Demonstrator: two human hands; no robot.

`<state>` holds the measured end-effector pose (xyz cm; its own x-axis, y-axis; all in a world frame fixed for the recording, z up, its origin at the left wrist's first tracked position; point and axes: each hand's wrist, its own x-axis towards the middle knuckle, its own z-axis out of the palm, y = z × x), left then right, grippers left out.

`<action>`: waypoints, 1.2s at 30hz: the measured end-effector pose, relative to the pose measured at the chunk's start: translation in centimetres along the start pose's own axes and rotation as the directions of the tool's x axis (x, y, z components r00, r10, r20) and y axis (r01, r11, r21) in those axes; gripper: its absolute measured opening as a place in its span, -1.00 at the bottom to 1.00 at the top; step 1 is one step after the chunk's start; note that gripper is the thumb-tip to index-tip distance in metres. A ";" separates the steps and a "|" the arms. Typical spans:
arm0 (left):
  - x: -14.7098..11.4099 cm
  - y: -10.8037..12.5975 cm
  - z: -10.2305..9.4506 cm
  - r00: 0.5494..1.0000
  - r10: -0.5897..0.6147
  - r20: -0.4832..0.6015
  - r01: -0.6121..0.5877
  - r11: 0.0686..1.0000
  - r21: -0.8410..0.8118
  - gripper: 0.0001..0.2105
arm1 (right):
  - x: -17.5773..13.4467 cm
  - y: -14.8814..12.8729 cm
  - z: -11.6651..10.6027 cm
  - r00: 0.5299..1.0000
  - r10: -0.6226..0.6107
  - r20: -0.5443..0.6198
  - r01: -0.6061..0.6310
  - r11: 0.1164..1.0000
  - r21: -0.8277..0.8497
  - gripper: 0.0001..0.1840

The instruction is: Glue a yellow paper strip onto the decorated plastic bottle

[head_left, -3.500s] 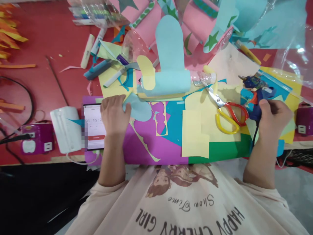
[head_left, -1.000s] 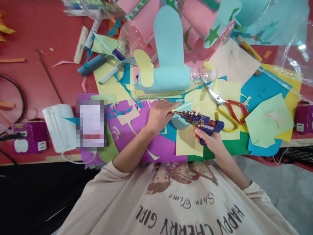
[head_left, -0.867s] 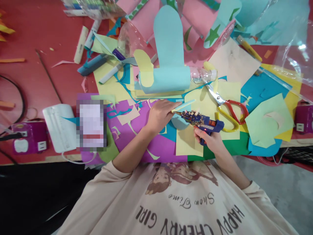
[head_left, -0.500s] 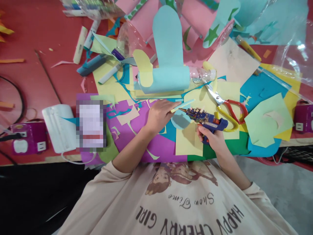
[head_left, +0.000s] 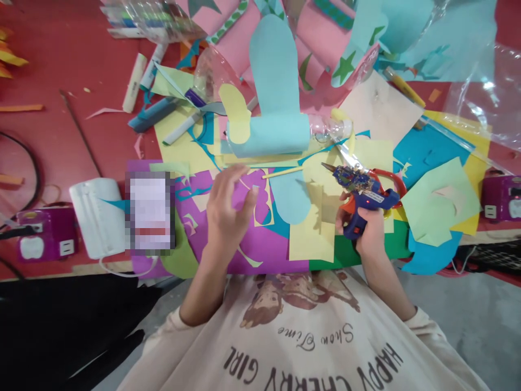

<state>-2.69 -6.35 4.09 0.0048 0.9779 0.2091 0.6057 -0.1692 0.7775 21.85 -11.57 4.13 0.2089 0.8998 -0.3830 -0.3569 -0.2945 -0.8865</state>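
My right hand (head_left: 368,231) is wrapped around the handle of a dark blue hot glue gun (head_left: 360,198). Its nozzle points up and left, and hardened bits cling to its front. Fingers apart and holding nothing, my left hand (head_left: 230,203) hovers over purple paper (head_left: 252,258). Between my hands lies a rounded light blue paper piece (head_left: 291,198), with a thin yellow strip (head_left: 283,172) along its upper edge. Beyond them a clear plastic bottle (head_left: 329,127) lies on its side, wrapped in light blue paper (head_left: 277,133) with a yellow paper shape (head_left: 236,117) on it.
Scissors (head_left: 393,184) with red and yellow handles lie partly behind the glue gun. Markers (head_left: 134,84) and paper scraps are scattered at the left. A phone (head_left: 150,212) and a white device (head_left: 97,217) sit near the front edge. Pink paper-covered shapes (head_left: 240,41) stand at the back.
My left hand has let go of the yellow-edged paper and moved left, its fingers opening. The glue gun has moved right, away from the paper, still in my right hand.
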 end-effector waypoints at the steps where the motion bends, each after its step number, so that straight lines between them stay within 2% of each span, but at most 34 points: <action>1: -0.7 0.5 0.1 0.999 -0.025 0.047 0.028 0.998 -0.064 -0.69 | 0.0 0.0 0.3 1.000 -0.009 0.013 0.009 1.000 -0.005 -0.81; 2: -1.3 1.1 0.4 0.986 -0.047 0.160 0.074 0.982 -0.171 -0.68 | -0.1 0.0 0.7 0.999 -0.013 0.037 0.014 1.000 -0.027 -0.83; 3: -1.8 1.6 0.9 0.952 -0.063 0.300 0.153 0.945 -0.289 -0.65 | -0.1 0.1 1.1 0.997 -0.003 0.078 0.008 0.998 -0.064 -0.84; 5: -2.7 2.5 2.4 0.838 -0.058 0.543 0.364 0.801 -0.476 -0.54 | -0.3 0.5 1.9 0.978 0.068 0.199 -0.031 0.983 -0.182 -0.73; 7: -3.3 3.0 4.0 0.744 -0.078 0.664 0.517 0.697 -0.497 -0.49 | -0.4 0.9 2.8 0.948 0.135 0.289 -0.031 0.940 -0.339 -0.58; 8: -3.5 3.2 4.7 0.713 -0.113 0.692 0.571 0.666 -0.480 -0.49 | -0.5 1.0 3.2 0.941 0.139 0.308 0.002 0.909 -0.417 -0.51; 10: -3.7 3.3 5.7 0.697 -0.207 0.687 0.645 0.599 -0.474 -0.53 | -0.5 0.9 3.8 0.934 0.114 0.338 0.098 0.829 -0.550 -0.45; 12: -3.8 3.4 6.1 0.699 -0.262 0.665 0.685 0.512 -0.518 -0.57 | -0.6 0.2 3.9 0.917 0.112 0.384 0.175 0.751 -0.636 -0.44; 15: -3.5 3.5 6.0 0.674 -0.279 0.684 0.736 0.322 -0.595 -0.56 | -0.3 -2.0 2.5 0.880 0.204 0.428 0.182 0.689 -0.701 -0.45; 16: -3.4 3.6 5.8 0.659 -0.285 0.696 0.752 0.264 -0.604 -0.54 | 0.2 -3.0 1.6 0.896 0.204 0.394 0.156 0.686 -0.711 -0.48; 18: -3.1 3.6 5.3 0.639 -0.308 0.705 0.768 0.206 -0.606 -0.50 | 2.4 -5.4 -1.1 0.975 -0.015 0.222 0.177 0.656 -0.734 -0.60; 19: -2.9 3.6 5.1 0.637 -0.321 0.701 0.769 0.201 -0.607 -0.49 | 4.1 -6.6 -2.8 0.978 -0.150 0.146 0.208 0.601 -0.771 -0.68; 20: -2.8 3.5 5.0 0.640 -0.331 0.693 0.766 0.205 -0.610 -0.48 | 6.2 -7.8 -4.7 0.954 -0.290 0.072 0.221 0.521 -0.825 -0.73; 22: -2.7 3.4 4.8 0.650 -0.338 0.680 0.757 0.219 -0.615 -0.47 | 11.2 -9.8 -8.8 0.814 -0.579 -0.043 0.171 0.310 -0.935 -0.74; 24: -2.7 3.2 4.8 0.660 -0.337 0.672 0.750 0.234 -0.619 -0.47 | 16.1 -11.0 -12.6 0.717 -0.694 -0.065 0.051 0.145 -0.988 -0.74; 25: -2.7 3.1 4.8 0.662 -0.339 0.669 0.748 0.238 -0.619 -0.46 | 18.1 -11.2 -14.3 0.714 -0.697 -0.061 -0.016 0.071 -0.997 -0.84; 26: -2.7 3.0 4.8 0.660 -0.341 0.670 0.750 0.238 -0.617 -0.46 | 19.6 -11.2 -15.6 0.753 -0.657 -0.026 -0.050 -0.018 -0.999 -0.88; 27: -2.7 2.9 4.8 0.654 -0.347 0.673 0.755 0.235 -0.612 -0.45 | 20.6 -11.1 -16.6 0.771 -0.636 -0.043 -0.106 -0.061 -0.992 -0.86; 29: -2.7 2.8 4.8 0.635 -0.363 0.681 0.769 0.219 -0.600 -0.44 | 21.2 -10.5 -17.7 0.789 -0.614 0.012 -0.091 -0.137 -0.986 -0.79; 33: -2.6 2.8 4.7 0.615 -0.389 0.686 0.783 0.190 -0.593 -0.42 | 20.1 -9.5 -18.0 0.754 -0.656 0.017 -0.112 -0.154 -0.982 -0.67; 36: -2.5 2.9 4.7 0.612 -0.407 0.678 0.782 0.185 -0.596 -0.43 | 19.8 -9.5 -18.2 0.800 -0.599 0.041 -0.079 -0.173 -0.982 -0.72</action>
<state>2.74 -8.69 3.03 0.2954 0.7511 -0.5904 -0.3584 0.6600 0.6603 45.98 3.18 0.19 0.3432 0.9094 0.2349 0.9392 -0.3359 -0.0718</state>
